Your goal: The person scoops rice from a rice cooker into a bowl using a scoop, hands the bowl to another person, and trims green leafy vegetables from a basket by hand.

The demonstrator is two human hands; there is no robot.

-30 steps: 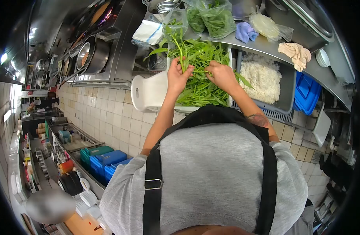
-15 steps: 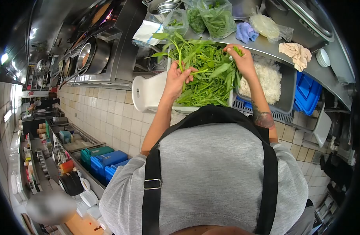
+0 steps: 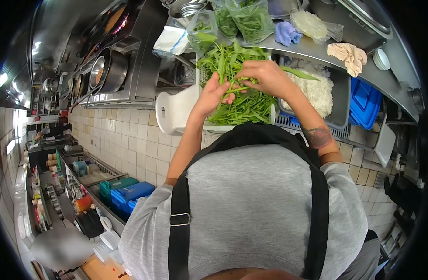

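Observation:
Leafy green stems [image 3: 244, 111] fill a white basket [image 3: 272, 115] in front of me. My left hand [image 3: 212, 96] is closed round a few long stems above the basket's left part, their leaves pointing up and away. Close by on the right, my right hand [image 3: 266, 78] pinches the same greens, fingers bent inward. A long leaf [image 3: 299, 73] sticks out to the right of that hand. Both hands are over the basket, a small gap apart. Right of the basket, a grey tub [image 3: 342, 100] holds a white, rice-like mass [image 3: 320, 95].
A white stool [image 3: 166, 113] stands left of the basket. Bagged greens [image 3: 253, 23], a blue cloth [image 3: 287, 33] and a beige cloth [image 3: 347, 58] lie on the metal counter beyond. Pans [image 3: 112, 70] sit on the stove at left. A blue lid [image 3: 364, 103] is at right.
My right hand has gone from the basket's right edge back left to the stems at my left hand. My left hand still holds stems. The view has shifted slightly.

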